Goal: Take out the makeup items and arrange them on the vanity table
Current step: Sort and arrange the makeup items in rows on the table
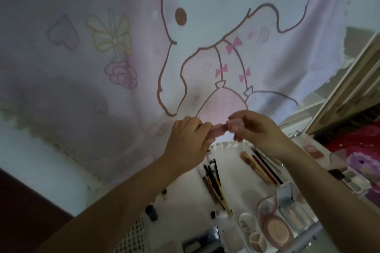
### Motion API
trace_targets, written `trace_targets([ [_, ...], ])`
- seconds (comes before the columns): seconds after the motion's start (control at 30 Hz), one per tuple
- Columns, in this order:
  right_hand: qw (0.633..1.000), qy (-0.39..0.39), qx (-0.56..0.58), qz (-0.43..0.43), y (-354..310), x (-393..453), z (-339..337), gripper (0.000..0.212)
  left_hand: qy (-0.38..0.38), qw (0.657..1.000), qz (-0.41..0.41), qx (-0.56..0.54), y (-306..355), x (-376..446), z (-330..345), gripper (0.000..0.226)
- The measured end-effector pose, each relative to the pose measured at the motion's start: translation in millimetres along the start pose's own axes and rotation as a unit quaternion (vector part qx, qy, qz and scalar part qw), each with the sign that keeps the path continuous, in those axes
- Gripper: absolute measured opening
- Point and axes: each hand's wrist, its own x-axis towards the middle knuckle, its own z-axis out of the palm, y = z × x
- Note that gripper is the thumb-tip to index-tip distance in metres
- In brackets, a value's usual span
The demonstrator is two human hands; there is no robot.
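Together, hands (224,135) around blocky pink item (221,127)

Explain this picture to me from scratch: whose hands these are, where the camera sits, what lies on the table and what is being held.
There is no machine here. A person wears one wide-angle camera on the head, so you look down along both bare arms. The left hand and the right hand meet in the middle, each with a grip on one end of a small pink item; it is too blurred to name. Below lies the white vanity table with two clusters of brushes and pencils, an open round pink compact and an eyeshadow palette at the right. Behind hangs a pink cartoon cloth.
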Motion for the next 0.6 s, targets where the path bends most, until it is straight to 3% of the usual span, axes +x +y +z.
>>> trace_targets([
  [0.13, 0.998, -0.05, -0.046, 0.011, 9.0, -4.0, 15.8, 0.021, -0.104, 0.989, -0.047, -0.089, -3.6, -23.5, 11.7, 0.02],
  [0.37, 0.972, -0.156, -0.166, 0.057, 44.1, -2.8, 63.1, 0.016, -0.18, 0.947, -0.19, -0.185, -7.4, -89.2, 41.6, 0.022],
  [0.5, 0.966, -0.215, -0.122, 0.082, 59.5, -8.8, 91.2, 0.033, -0.188, 0.921, -0.252, -0.229, -6.4, -120.2, 41.2, 0.021],
  [0.6, 0.959, -0.252, -0.014, 0.13, 74.7, -19.6, 116.6, 0.055, -0.172, 0.902, -0.3, -0.257, -3.6, -143.9, 36.7, 0.018],
])
